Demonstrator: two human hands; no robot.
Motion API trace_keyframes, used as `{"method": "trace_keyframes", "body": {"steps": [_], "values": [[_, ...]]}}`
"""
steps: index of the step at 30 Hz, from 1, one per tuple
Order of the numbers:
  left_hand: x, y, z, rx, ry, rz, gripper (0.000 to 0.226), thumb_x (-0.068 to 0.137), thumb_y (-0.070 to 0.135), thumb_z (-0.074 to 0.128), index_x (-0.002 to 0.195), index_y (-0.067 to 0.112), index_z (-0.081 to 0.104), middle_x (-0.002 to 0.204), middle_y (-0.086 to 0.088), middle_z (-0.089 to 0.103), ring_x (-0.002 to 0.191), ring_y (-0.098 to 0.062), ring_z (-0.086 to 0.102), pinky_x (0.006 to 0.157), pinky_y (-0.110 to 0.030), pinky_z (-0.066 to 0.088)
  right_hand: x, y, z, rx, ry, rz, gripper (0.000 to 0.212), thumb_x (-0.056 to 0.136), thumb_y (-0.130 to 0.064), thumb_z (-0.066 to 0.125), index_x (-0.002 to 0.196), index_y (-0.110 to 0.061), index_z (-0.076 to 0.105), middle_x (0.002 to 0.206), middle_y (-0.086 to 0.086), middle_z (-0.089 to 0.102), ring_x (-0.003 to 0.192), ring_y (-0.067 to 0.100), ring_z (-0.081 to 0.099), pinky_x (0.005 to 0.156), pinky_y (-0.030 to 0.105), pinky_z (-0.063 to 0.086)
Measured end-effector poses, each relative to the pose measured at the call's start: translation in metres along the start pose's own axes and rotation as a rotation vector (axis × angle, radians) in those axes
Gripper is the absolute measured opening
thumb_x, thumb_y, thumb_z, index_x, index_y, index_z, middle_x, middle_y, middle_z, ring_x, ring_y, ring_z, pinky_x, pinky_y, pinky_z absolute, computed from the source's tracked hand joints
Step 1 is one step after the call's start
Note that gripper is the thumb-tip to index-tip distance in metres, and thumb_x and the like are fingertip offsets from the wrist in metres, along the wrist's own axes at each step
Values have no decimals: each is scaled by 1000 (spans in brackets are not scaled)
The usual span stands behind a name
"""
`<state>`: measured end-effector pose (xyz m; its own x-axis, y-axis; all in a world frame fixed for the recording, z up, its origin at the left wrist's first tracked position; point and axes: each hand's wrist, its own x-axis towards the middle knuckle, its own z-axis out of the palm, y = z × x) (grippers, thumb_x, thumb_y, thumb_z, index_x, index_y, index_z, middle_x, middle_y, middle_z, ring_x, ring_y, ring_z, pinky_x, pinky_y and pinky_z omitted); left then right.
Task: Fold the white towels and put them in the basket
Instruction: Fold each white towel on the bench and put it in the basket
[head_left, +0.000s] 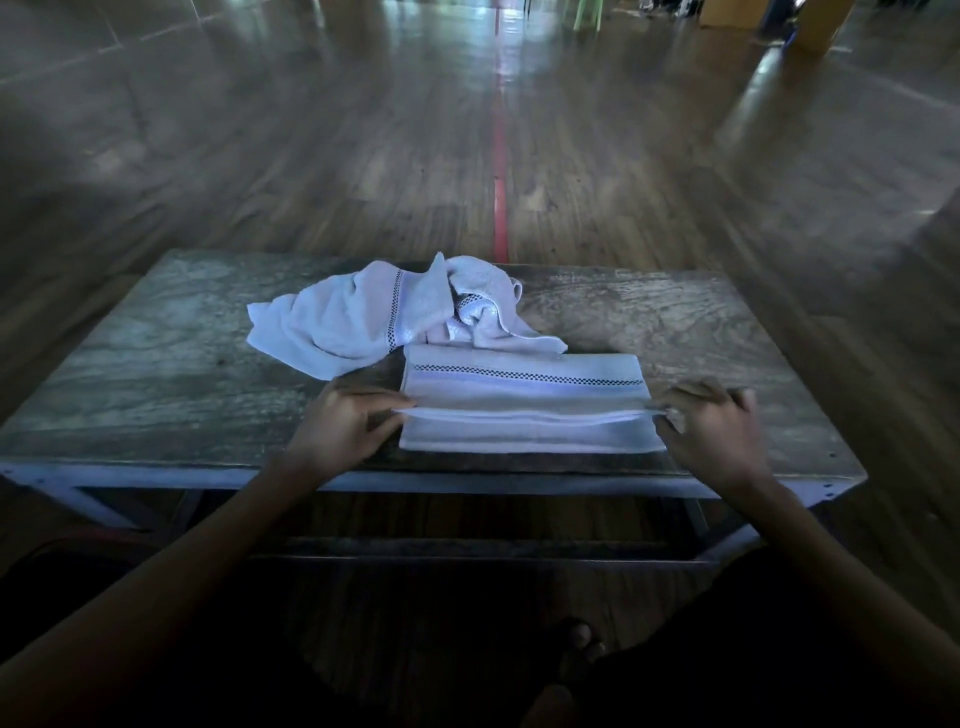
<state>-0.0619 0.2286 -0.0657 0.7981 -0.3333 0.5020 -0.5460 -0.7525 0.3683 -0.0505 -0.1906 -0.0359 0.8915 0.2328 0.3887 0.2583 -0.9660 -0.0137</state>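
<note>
Mid-fold: flat towel (522, 400) at table (156, 374) near edge; crumpled towel (363, 317) behind it.
Left hand (345, 421) and right hand (711, 421) each pinch an end of its raised fold; soft, light, limp, so grip corners.

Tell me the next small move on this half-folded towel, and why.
Probably carry the pinched edge away from the body to complete the fold: the left hand and right hand each pinch an end of the towel, lifted slightly, while crumpled towels wait behind.
</note>
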Motion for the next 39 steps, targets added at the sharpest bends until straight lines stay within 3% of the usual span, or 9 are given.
{"method": "trace_keyframes", "body": {"steps": [4,8,13,17,22,26,32,39], "values": [[-26,3,12,-22,-61,-26,23,84,29,65,102,16,75,103,7,72,95,-3,67,83,-29,55,-28,4,18,-46,-78,-71,33,80,-32,42,93,-28,71,98,-5,71,90,25,63,73,34,27],[-36,12,18,-6,8,-40,26,87,30,59,104,17,74,105,7,71,100,-4,65,92,-24,49,-35,8,24,-28,-87,-66,36,83,-32,39,100,-25,71,104,-5,71,91,25,63,73,33,28],[-41,31,26,-107,217,-104,27,89,28,58,103,10,73,102,0,73,90,-12,69,85,-27,51,-36,4,16,45,34,-46,33,84,-28,42,98,-21,71,101,-4,71,91,22,61,72,35,29],[-47,33,33,83,185,-25,22,88,27,59,100,17,74,105,4,72,92,-12,68,77,-34,47,-36,8,15,47,-10,-38,32,84,-29,43,99,-25,72,103,-6,71,94,20,60,72,35,30],[-54,28,29,215,140,74,28,84,38,63,102,19,73,107,7,70,92,-9,67,79,-29,39,-42,10,18,84,-155,-24,45,78,-49,43,109,-26,67,115,-7,66,103,21,60,81,39,37],[-56,27,23,257,147,111,16,86,29,64,94,20,74,98,7,72,86,-10,68,79,-31,37,-49,10,14,40,-140,-135,55,70,-61,52,105,-21,67,110,-6,66,99,18,56,78,39,38],[-56,34,9,298,131,178,13,87,23,62,91,18,73,92,7,72,83,-12,68,79,-33,38,-52,5,7,2,-66,-219,30,83,-35,45,86,-14,67,87,2,67,81,29,64,70,38,33],[-39,31,-32,272,22,136,22,88,29,53,95,18,71,93,8,72,85,-9,67,82,-29,37,-30,7,-25,192,22,-150,22,87,-33,42,100,-23,56,92,3,66,87,21,59,73,36,31]]}}
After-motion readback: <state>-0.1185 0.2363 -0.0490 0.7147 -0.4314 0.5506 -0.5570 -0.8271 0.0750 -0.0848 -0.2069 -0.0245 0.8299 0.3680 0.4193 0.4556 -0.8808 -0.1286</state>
